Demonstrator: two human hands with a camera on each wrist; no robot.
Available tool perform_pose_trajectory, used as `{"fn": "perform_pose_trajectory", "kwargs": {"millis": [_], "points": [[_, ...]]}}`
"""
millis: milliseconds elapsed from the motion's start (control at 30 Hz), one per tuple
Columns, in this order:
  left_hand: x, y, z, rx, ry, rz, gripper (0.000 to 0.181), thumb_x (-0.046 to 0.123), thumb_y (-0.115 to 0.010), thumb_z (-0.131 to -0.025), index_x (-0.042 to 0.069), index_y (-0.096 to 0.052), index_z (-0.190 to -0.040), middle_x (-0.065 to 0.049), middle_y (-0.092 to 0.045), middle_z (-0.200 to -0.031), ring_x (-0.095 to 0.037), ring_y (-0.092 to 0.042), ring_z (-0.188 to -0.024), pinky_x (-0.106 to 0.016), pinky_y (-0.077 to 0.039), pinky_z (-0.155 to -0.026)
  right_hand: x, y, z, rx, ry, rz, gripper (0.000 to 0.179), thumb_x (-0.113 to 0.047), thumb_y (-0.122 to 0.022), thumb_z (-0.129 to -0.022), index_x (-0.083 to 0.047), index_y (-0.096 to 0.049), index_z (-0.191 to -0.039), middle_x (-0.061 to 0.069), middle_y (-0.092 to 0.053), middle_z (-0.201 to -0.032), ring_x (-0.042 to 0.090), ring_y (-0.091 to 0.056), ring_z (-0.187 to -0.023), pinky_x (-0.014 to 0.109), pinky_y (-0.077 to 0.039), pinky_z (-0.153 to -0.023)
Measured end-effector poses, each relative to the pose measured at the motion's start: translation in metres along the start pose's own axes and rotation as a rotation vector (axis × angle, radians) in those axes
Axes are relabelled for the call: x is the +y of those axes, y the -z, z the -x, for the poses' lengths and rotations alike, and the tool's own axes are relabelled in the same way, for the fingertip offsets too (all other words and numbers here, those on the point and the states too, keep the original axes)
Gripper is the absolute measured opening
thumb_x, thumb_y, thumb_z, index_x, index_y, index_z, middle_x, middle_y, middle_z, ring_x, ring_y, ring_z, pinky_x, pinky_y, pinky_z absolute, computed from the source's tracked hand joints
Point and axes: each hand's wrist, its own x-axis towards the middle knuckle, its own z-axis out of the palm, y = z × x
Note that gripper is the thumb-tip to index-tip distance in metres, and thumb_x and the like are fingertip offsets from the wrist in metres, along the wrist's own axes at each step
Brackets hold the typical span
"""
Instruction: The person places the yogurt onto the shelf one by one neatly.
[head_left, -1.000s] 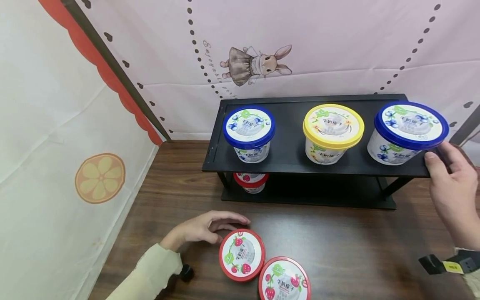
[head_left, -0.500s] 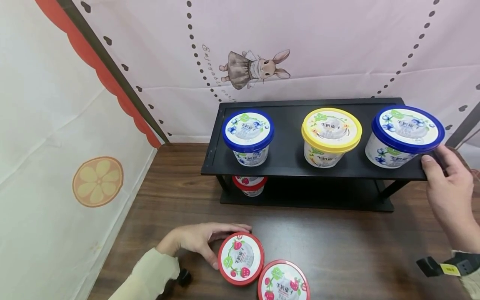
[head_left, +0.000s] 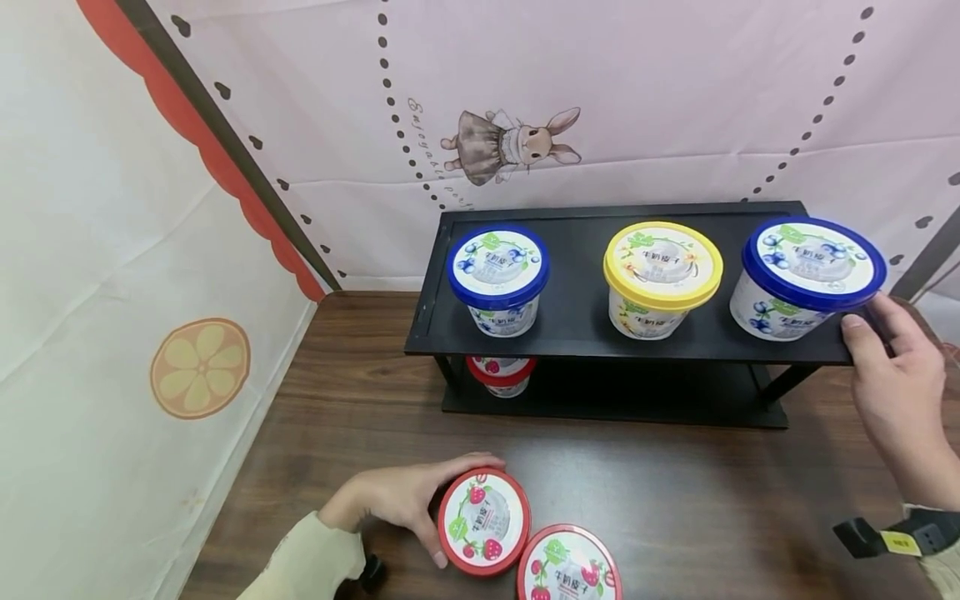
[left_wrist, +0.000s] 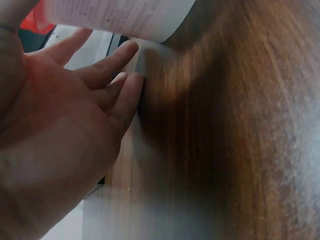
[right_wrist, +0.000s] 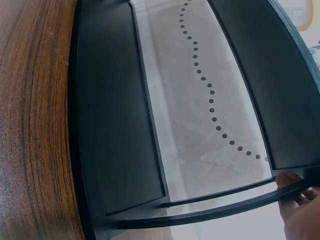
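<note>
In the head view my left hand point(head_left: 408, 504) is around the left side of a red-lidded tub point(head_left: 484, 522) with strawberries printed on its lid. The thumb lies along the near side and a finger reaches round the far side. From the left wrist, the tub's white wall point(left_wrist: 125, 17) shows above the hand point(left_wrist: 75, 95), its other fingers spread below it. A second red-lidded tub point(head_left: 570, 568) stands right beside the first. At far right, my right hand point(head_left: 900, 367) grips the end of the black two-tier shelf point(head_left: 570, 342); the right wrist view shows fingers point(right_wrist: 286, 180) by the upper tier's end.
Two blue-lidded tubs, one on the left point(head_left: 498, 267) and one on the right point(head_left: 813, 262), stand on the upper tier with a yellow-lidded tub point(head_left: 663, 265) between them. Another red-lidded tub point(head_left: 502, 377) sits on the lower tier. Printed cloth point(head_left: 660, 100) hangs behind the wooden table point(head_left: 345, 358).
My left thumb and fingers have moved from beside the nearer-left red-lidded tub to around it. The right hand stays on the shelf's end. The view has tilted slightly.
</note>
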Motion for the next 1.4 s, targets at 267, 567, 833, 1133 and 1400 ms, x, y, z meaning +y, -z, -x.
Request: {"fn": "perform_pose_trajectory", "kwargs": {"millis": [267, 567, 833, 1133, 1400], "points": [[0.002, -0.007, -0.002, 0.075, 0.038, -0.046, 0.1, 0.017, -0.091, -0.071, 0.029, -0.029, -0.149, -0.002, -0.016, -0.16, -0.019, -0.012, -0.145, -0.04, -0.016, -0.114, 0.001, 0.0, 0.0, 0.005, -0.009, 0.004, 0.046, -0.021, -0.038, -0.107, -0.023, -0.036, -0.153, 0.004, -0.041, -0.151, 0.009, -0.041, -0.13, 0.015, -0.032, -0.102], [0.002, -0.005, -0.003, 0.108, 0.014, -0.053, 0.097, 0.019, -0.09, -0.072, 0.02, -0.032, -0.15, -0.002, -0.026, -0.156, -0.019, -0.023, -0.141, -0.037, -0.022, -0.113, 0.001, 0.0, 0.0, 0.003, -0.005, -0.006, 0.045, -0.022, -0.038, -0.107, -0.023, -0.036, -0.152, 0.004, -0.041, -0.15, 0.009, -0.041, -0.127, 0.015, -0.032, -0.102], [0.005, 0.0, -0.001, 0.129, 0.057, -0.005, 0.096, 0.016, -0.087, -0.076, 0.02, -0.029, -0.152, 0.004, -0.043, -0.143, -0.019, -0.038, -0.13, -0.033, -0.027, -0.11, 0.002, 0.0, -0.001, 0.007, 0.001, -0.011, 0.045, -0.021, -0.038, -0.107, -0.023, -0.036, -0.152, 0.004, -0.041, -0.15, 0.01, -0.04, -0.129, 0.018, -0.032, -0.104], [0.005, 0.008, -0.003, 0.179, 0.053, 0.032, 0.089, 0.016, -0.086, -0.077, 0.025, -0.034, -0.149, 0.003, -0.047, -0.14, -0.02, -0.04, -0.128, -0.037, -0.029, -0.11, 0.001, -0.001, -0.002, 0.02, 0.01, -0.019, 0.045, -0.019, -0.038, -0.107, -0.022, -0.038, -0.152, 0.004, -0.041, -0.15, 0.009, -0.039, -0.13, 0.02, -0.03, -0.106], [0.004, 0.013, -0.008, 0.256, 0.009, 0.064, 0.089, 0.018, -0.084, -0.08, 0.018, -0.031, -0.152, 0.0, -0.044, -0.144, -0.023, -0.039, -0.13, -0.04, -0.031, -0.109, 0.002, -0.001, -0.002, 0.021, 0.011, -0.009, 0.045, -0.02, -0.038, -0.107, -0.022, -0.037, -0.152, 0.004, -0.041, -0.15, 0.008, -0.039, -0.13, 0.023, -0.031, -0.107]]}}
